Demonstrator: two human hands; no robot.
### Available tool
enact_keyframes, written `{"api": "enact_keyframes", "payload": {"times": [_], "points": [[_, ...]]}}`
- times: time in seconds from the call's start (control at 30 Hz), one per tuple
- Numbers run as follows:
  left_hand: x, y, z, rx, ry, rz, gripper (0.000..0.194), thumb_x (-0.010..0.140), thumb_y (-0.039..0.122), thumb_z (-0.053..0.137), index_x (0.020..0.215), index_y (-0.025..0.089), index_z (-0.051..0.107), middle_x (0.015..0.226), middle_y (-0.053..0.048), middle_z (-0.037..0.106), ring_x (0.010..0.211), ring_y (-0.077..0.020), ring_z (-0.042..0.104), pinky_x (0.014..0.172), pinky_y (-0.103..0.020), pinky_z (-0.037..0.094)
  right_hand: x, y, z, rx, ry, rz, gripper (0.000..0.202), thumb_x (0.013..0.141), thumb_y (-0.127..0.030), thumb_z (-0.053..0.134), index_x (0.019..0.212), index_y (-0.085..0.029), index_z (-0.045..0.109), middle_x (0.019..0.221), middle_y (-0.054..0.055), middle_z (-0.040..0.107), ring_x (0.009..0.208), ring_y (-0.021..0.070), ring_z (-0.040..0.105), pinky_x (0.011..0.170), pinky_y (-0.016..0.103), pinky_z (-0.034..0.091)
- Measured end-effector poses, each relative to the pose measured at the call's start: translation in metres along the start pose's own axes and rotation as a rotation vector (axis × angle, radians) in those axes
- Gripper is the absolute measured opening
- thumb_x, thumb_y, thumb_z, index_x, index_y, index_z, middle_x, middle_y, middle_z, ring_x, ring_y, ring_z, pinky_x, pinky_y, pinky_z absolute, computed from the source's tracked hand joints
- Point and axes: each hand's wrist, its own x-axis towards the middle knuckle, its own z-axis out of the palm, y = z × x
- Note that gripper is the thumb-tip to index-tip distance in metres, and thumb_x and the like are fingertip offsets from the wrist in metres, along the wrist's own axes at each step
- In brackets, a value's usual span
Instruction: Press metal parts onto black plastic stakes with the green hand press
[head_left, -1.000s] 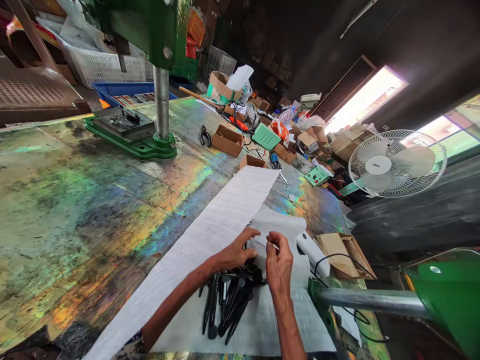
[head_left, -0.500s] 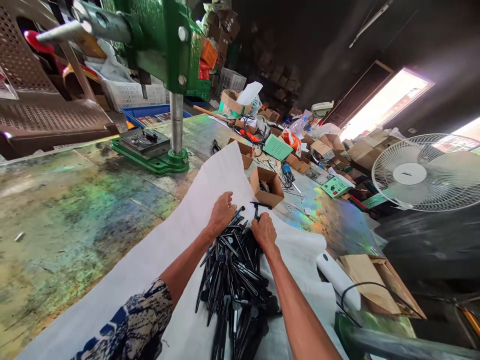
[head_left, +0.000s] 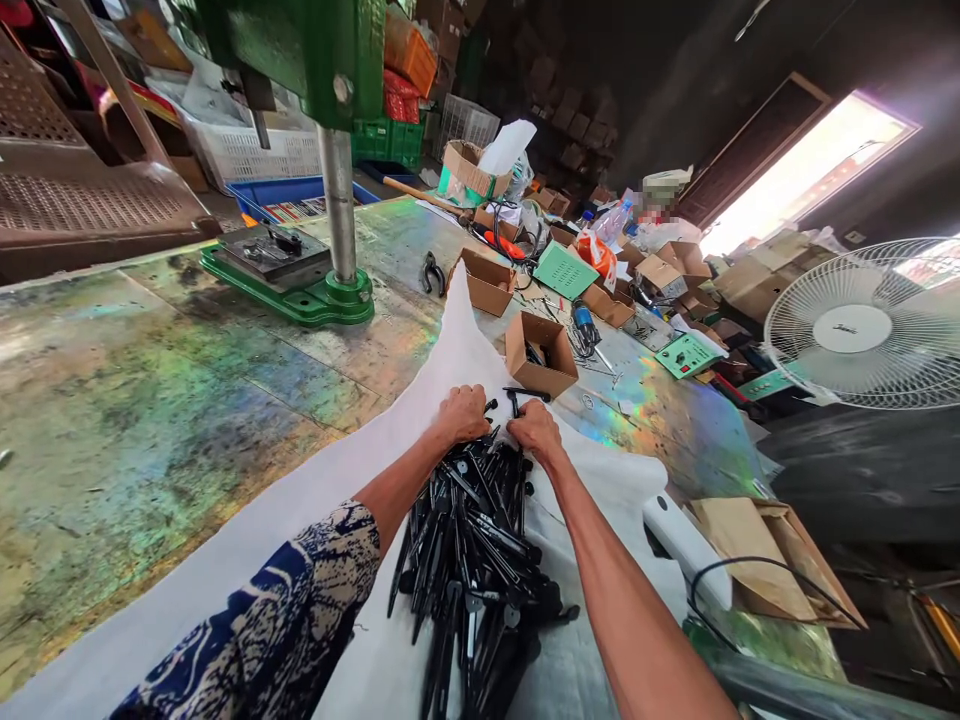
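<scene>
A heap of long, thin black plastic stakes, several with round flat heads, lies on a white sheet. My left hand is curled at the heap's far end, palm down, with black ends showing beside its fingertips. Just to the right, my right hand pinches the near end of a slim black stake. Beyond it another black piece lies crosswise by a small cardboard box. The fingers hide most of what each hand holds.
A green press stands at the back left. Pliers, another open box and a blue-handled tool lie beyond my hands. On the right are a white fan, a white rounded object and a cardboard box.
My left hand has moved right, from over the bare sheet to the heap's far end, closer to my right hand. My right hand has shifted slightly forward. The view has tilted and moved a little.
</scene>
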Motion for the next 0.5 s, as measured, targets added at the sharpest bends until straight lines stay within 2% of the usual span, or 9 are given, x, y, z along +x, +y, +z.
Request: {"api": "enact_keyframes", "payload": {"times": [0.13,0.27,0.4,0.5], "points": [[-0.002,0.0,0.002,0.034,0.006,0.024,0.036,0.077,0.018,0.054,0.112,0.012,0.056,0.123,-0.018,0.055,0.117,-0.0309,0.048,0.09,-0.04,0.043,0.003,0.007,-0.004,0.119,0.043,-0.02,0.032,0.058,-0.015,0.054,0.089,-0.014,0.061,0.088,0.011,0.064,0.086,0.0282,0.059,0.069,0.034,0.042],[-0.005,0.002,0.006,0.062,0.018,0.032,0.037,0.078,0.02,0.052,0.113,0.012,0.057,0.123,-0.018,0.054,0.117,-0.0319,0.047,0.091,-0.044,0.043,-0.009,0.011,-0.018,0.309,0.043,-0.04,0.028,0.056,-0.019,0.05,0.081,-0.015,0.061,0.063,0.001,0.055,0.064,0.0193,0.053,0.056,0.028,0.038],[-0.007,0.003,0.011,0.089,0.043,0.038,0.035,0.081,0.02,0.047,0.113,0.011,0.057,0.122,-0.019,0.052,0.116,-0.0318,0.046,0.092,-0.046,0.043,-0.052,0.011,-0.031,0.512,-0.045,-0.072,0.035,0.052,-0.021,0.046,0.083,-0.012,0.061,0.05,-0.004,0.045,0.045,0.0127,0.04,0.042,0.023,0.029],[-0.01,0.004,0.013,0.097,0.055,0.035,0.034,0.082,0.02,0.046,0.114,0.011,0.056,0.122,-0.019,0.052,0.116,-0.032,0.047,0.092,-0.046,0.042,-0.097,0.013,-0.026,0.597,-0.111,-0.109,0.036,0.054,-0.023,0.047,0.085,-0.012,0.061,0.053,-0.004,0.049,0.044,0.012,0.04,0.041,0.023,0.031]]}}
